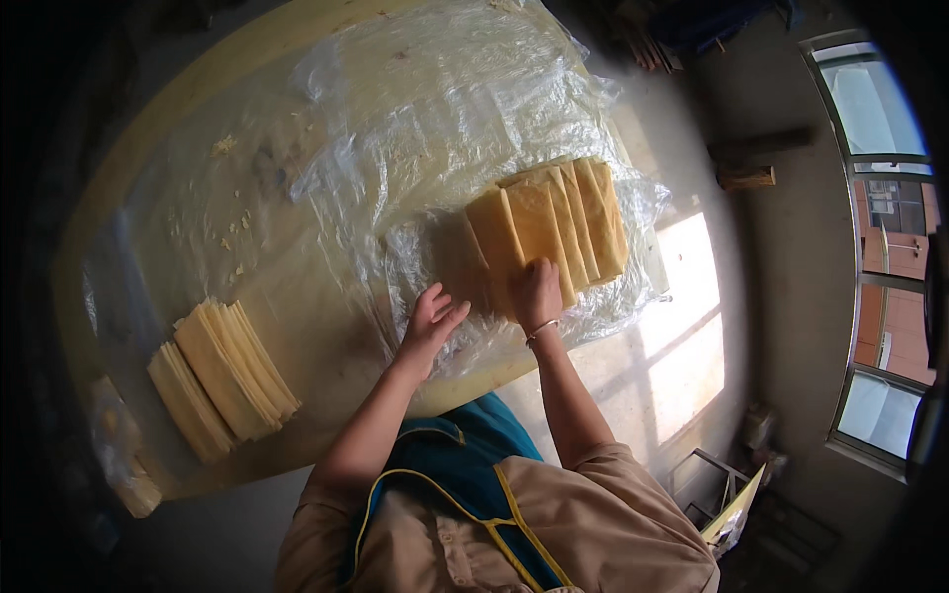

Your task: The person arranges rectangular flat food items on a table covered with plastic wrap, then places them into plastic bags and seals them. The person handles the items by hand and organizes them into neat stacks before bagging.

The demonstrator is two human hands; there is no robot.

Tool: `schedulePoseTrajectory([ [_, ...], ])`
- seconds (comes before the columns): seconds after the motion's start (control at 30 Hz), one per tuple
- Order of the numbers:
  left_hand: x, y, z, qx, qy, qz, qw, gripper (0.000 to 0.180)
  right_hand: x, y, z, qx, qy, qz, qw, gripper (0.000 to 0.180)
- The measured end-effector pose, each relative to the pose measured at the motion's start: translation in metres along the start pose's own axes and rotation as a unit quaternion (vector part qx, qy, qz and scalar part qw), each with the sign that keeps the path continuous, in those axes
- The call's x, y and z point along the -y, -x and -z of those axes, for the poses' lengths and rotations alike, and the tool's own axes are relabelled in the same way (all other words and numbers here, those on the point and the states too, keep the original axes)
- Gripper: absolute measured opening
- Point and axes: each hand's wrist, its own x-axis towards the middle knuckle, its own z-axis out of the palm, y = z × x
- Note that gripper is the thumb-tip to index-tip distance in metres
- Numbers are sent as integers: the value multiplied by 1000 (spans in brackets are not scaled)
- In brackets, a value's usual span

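I see my right hand [536,293] pressed palm-down on the near end of a row of thin yellow sheets [550,225], fingers spread flat rather than curled; it grips nothing, it only rests on top. A thin bracelet [542,331] sits on that wrist. The sheets lie fanned and overlapping, each leaning on the next, on a crinkled clear plastic film [445,109] that covers the far and right part of the round pale wooden table [326,326].

My left hand [431,323] is just beside the right, over the plastic at the near-left edge of the row. Its fingers are open and loosely extended, thumb apart, holding nothing; I cannot tell whether the fingertips touch the film or hover just above it.

Well apart, at the near-left side of the table, lies a second stack of sheets [222,376], also fanned, on bare wood. A few small crumbs [235,229] are scattered on the table between the two piles. I wear a tan shirt with a teal apron [465,465]. Sunlight falls across the floor [682,326] to the right, below a window [875,109].
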Motion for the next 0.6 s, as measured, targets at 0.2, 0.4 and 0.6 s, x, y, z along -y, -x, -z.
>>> schedulePoseTrajectory([
  [0.2,9,-77,-75,-171,-4,19,985,36,5,34,34,130,-186,154,962,31],
  [0.4,29,-115,-57,-48,100,76,991,33,-70,-44,18,-16,-27,27,999,49],
  [0.6,21,-143,-62,-11,173,159,972,32,-93,-69,16,171,-211,-2,962,34],
])
